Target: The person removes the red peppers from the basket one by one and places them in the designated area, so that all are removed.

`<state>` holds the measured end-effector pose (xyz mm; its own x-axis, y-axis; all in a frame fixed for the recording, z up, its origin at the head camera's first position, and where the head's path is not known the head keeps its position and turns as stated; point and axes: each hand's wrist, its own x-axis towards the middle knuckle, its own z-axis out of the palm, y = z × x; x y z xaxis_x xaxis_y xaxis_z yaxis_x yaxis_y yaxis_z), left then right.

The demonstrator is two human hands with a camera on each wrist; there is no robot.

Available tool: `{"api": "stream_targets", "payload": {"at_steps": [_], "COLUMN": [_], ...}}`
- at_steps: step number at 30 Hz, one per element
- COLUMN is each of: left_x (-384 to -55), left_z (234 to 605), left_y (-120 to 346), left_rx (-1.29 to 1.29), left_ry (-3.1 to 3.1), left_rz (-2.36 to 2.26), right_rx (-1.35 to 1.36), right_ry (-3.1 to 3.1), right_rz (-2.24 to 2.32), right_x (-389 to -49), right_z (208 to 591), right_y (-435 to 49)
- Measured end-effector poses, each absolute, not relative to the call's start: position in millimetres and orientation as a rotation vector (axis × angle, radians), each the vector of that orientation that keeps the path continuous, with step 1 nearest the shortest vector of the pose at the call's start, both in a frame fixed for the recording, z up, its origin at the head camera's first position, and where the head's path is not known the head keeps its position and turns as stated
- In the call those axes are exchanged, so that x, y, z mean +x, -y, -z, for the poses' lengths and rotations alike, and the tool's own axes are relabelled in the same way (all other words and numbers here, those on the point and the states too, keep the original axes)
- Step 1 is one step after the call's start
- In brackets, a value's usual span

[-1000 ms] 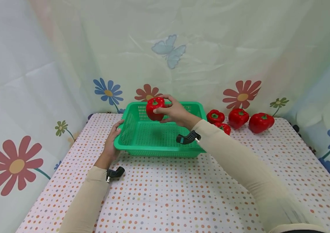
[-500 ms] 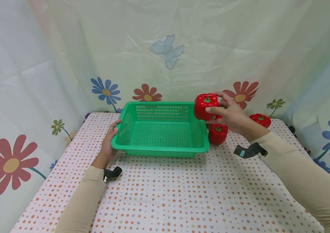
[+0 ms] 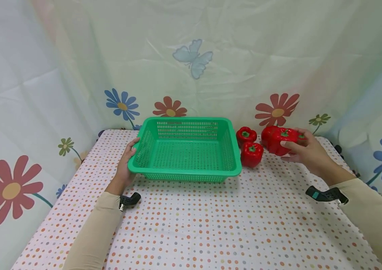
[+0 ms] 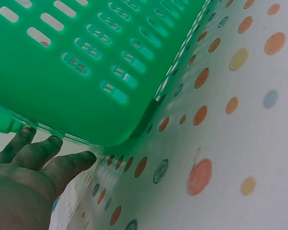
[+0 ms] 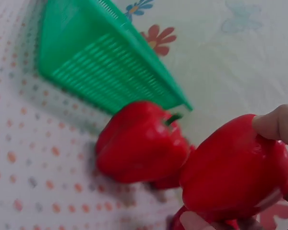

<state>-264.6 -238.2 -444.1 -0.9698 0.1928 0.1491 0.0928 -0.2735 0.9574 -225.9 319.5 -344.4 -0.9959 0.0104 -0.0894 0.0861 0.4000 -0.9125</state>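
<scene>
My right hand (image 3: 309, 153) grips a red bell pepper (image 3: 281, 141) at the right of the head view, with thumb and fingers around its sides. In the right wrist view, the thumb (image 5: 278, 125) presses on that pepper's smooth side. My left hand (image 3: 125, 164) rests against the left side of a green plastic basket (image 3: 185, 172), fairly straight fingers touching beneath its rim. The left wrist view shows those fingers (image 4: 69, 163) at the basket's edge; the thumb is hidden there. The basket has slotted walls and nothing in it.
Two red bell peppers, one behind (image 3: 246, 135) and one in front (image 3: 252, 155), sit by the basket's right side. Another pepper (image 3: 267, 134) stands partly behind the held one, and one more (image 3: 302, 139) is mostly hidden by my right hand. A dotted cloth (image 3: 191, 225) covers the table.
My right hand has carried the bell pepper from above the basket rightward and down to among the peppers at the right. The left hand has stayed at the basket's left side.
</scene>
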Motion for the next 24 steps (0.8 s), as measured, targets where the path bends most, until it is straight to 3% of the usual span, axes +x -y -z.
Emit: {"api": "stream_targets", "payload": {"at_steps": [24], "left_x": [-263], "left_z": [445], "left_y": [233], "left_rx": [0.366], "left_ry": [-1.87], "left_rz": [-2.433], "right_rx": [0.237], "right_ry": [-2.645], "right_rz": [1.35], "right_x": [-238], "right_z": [405], "right_y": [-340]}}
